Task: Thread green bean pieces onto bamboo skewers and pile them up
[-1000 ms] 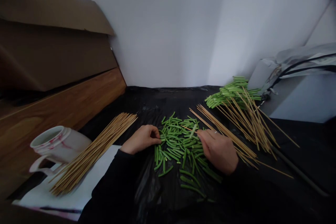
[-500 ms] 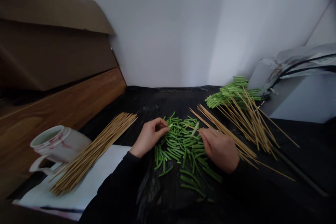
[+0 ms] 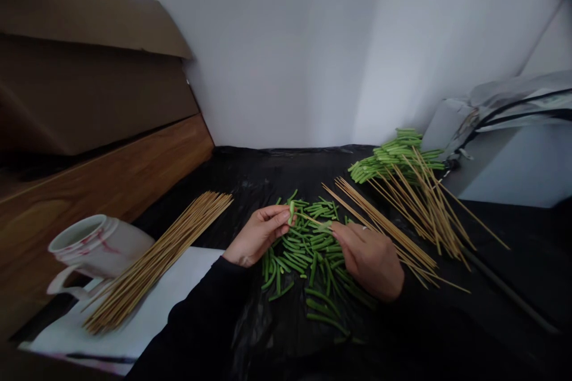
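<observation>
My left hand (image 3: pixel 261 234) pinches a short green bean piece (image 3: pixel 292 213) above a loose pile of cut green beans (image 3: pixel 295 253). My right hand (image 3: pixel 370 256) grips a thin wooden skewer (image 3: pixel 308 218), whose far end reaches the piece in my left fingers. Other green pieces sit on the skewer close to my right fingertips. Right of the pile lies a row of loose skewers (image 3: pixel 384 220). Farther back, more skewers (image 3: pixel 433 208) rest with their tips against a stack of skewered green beans (image 3: pixel 397 155).
On the left, a bundle of skewers (image 3: pixel 161 262) lies over white paper (image 3: pixel 183 274) beside a tipped white mug (image 3: pixel 100 247). A cardboard box (image 3: pixel 89 89) is behind. Black plastic (image 3: pixel 268 166) covers the table up to the wall. Plastic-covered white boxes (image 3: pixel 513 155) stand at right.
My left fingers have closed on a bean piece and lifted it upright to the skewer tip. My right hand has shifted slightly left with the skewer.
</observation>
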Tool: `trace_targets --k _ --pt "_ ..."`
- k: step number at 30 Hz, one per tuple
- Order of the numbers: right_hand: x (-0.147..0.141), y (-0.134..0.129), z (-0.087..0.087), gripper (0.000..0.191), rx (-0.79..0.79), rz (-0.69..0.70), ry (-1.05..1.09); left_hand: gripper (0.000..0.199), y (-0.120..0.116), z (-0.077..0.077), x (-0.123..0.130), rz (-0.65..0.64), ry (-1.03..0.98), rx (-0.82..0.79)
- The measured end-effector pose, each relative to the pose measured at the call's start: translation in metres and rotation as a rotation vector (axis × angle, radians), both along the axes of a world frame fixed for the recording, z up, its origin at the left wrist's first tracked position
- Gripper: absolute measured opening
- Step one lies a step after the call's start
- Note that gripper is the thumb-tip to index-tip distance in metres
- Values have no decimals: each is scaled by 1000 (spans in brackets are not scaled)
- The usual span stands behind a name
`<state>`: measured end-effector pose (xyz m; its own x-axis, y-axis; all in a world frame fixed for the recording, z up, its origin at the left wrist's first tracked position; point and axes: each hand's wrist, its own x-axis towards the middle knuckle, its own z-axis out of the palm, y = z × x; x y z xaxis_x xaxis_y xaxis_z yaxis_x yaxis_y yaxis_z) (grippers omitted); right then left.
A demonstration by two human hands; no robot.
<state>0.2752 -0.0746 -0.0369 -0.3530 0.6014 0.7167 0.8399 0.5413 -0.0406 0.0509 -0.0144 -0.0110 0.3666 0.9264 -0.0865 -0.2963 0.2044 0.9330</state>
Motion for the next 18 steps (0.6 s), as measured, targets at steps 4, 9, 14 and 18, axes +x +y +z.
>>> trace_targets --k 4,9,14,18 --pt "0 -1 1 26 8 -11 -6 21 0 -3 1 -18 -28 -29" --pt "-1 -2 3 29 -4 -3 -8 23 0 -3 3 -6 -11 -50" --pt "-1 -2 3 32 -4 1 -13 23 0 -4 3 50 -19 -74" --pt "-1 -3 3 33 -11 -16 -49 25 0 -5 2 75 -30 -86"
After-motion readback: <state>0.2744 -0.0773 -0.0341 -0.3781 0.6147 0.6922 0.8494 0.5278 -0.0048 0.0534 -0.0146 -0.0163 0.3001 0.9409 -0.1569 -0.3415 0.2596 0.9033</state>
